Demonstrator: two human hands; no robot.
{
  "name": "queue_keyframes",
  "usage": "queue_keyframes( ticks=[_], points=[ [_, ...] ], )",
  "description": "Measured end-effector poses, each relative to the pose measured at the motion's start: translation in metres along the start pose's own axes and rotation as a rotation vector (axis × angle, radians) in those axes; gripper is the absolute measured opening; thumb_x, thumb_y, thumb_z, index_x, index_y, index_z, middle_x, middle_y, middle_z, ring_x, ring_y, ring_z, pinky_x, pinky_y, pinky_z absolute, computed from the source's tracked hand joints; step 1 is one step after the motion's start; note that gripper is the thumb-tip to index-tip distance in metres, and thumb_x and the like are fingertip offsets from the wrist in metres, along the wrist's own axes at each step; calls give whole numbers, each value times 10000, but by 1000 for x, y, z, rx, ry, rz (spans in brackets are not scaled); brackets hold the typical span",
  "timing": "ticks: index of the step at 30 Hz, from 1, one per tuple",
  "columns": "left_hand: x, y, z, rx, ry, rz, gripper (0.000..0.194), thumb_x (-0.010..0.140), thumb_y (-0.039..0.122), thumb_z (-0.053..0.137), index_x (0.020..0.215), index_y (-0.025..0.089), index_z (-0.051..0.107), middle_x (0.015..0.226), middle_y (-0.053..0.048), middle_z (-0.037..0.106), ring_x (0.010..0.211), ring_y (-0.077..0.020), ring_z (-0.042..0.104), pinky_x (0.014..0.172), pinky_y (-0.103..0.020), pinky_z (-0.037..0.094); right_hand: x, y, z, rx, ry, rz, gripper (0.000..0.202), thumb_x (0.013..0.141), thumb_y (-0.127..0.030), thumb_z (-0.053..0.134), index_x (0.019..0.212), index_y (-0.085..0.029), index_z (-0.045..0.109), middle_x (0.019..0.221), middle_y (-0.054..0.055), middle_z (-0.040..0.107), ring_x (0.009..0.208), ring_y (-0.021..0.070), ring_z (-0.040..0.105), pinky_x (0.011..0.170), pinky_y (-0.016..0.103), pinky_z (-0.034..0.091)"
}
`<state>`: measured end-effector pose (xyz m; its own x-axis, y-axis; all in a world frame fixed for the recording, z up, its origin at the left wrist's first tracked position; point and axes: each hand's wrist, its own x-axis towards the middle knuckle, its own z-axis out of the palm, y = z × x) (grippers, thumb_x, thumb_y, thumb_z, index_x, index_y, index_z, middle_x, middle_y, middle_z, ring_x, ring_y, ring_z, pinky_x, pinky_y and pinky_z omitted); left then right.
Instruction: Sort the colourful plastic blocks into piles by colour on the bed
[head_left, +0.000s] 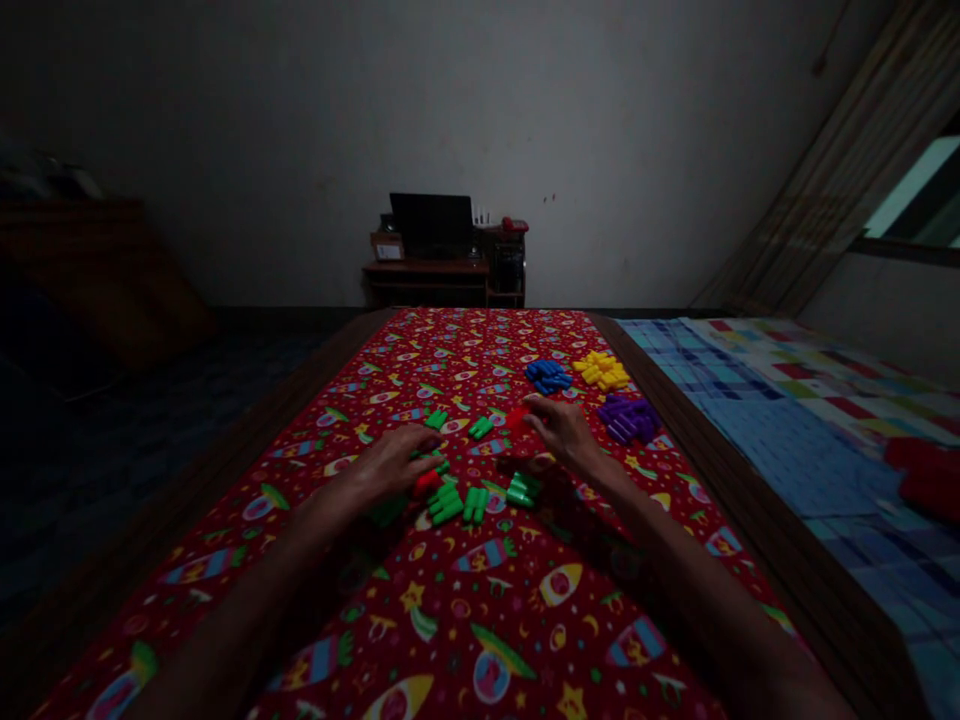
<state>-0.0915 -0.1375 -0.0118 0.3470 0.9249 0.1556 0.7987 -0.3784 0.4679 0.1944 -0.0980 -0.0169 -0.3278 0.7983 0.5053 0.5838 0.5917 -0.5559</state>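
Note:
Small groups of green pieces (pixel 445 503) lie on the red patterned cloth (pixel 487 610) around the middle. My left hand (pixel 397 460) is low over the cloth at the left of these groups, its fingers curled near green pieces and a red piece (pixel 427 484); its grip is unclear. My right hand (pixel 561 428) has its thumb and forefinger at some red pieces (pixel 517 418), seemingly pinching them. Beyond it are a blue pile (pixel 548 376) and a yellow pile (pixel 601 370), with a purple pile (pixel 628 418) to its right.
The cloth covers a long table with dark wooden edges (pixel 697 450). A bed (pixel 795 420) with checked covers stands at the right. Against the far wall, a small desk (pixel 427 268) bears a black screen (pixel 432 226). Dark wooden furniture (pixel 97 270) stands at the left.

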Motion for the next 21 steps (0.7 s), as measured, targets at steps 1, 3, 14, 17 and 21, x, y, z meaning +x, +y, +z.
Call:
queue_keyframes(
  ticks=[1, 3, 14, 17, 21],
  points=[
    [-5, -9, -6, 52, -51, -22, 410, 772, 492, 563, 1053, 218, 678, 1121, -78, 689, 1052, -259, 623, 920, -351, 472, 4, 9, -7, -52, 42, 46, 261, 869, -218, 535, 1073, -162, 687, 930, 81, 735, 806, 189, 669, 727, 268, 479],
    [-14, -23, -10, 123, -131, -80, 461, 742, 477, 592, 1122, 225, 661, 1170, -82, 671, 1095, -276, 606, 939, -358, 461, 8, 25, -17, -148, 48, 119, 263, 861, -200, 529, 1056, -159, 699, 965, 97, 737, 861, 212, 678, 764, 291, 489],
    [2, 13, -1, 11, -54, -72, 560, 718, 440, 599, 1213, 179, 616, 1107, -98, 687, 993, -279, 640, 856, -361, 494, 7, 13, -25, -162, 141, 33, 224, 880, -198, 512, 909, -160, 731, 880, 95, 739, 809, 206, 682, 751, 298, 507],
    [9, 34, 9, -233, 38, -147, 651, 719, 507, 605, 1279, 175, 570, 1104, -88, 694, 985, -272, 648, 840, -366, 510, -2, -17, -10, 42, -55, -204, 253, 906, -263, 534, 1097, -175, 674, 1018, 92, 721, 889, 188, 670, 758, 276, 508],
    [13, 47, 35, -624, 11, -211, 750, 661, 572, 652, 1275, 152, 559, 988, -68, 724, 904, -262, 677, 753, -341, 543, -15, -40, 9, 69, -246, -436, 424, 896, -225, 568, 1315, -204, 507, 1201, 121, 641, 1044, 193, 608, 839, 304, 486]
  ],
)
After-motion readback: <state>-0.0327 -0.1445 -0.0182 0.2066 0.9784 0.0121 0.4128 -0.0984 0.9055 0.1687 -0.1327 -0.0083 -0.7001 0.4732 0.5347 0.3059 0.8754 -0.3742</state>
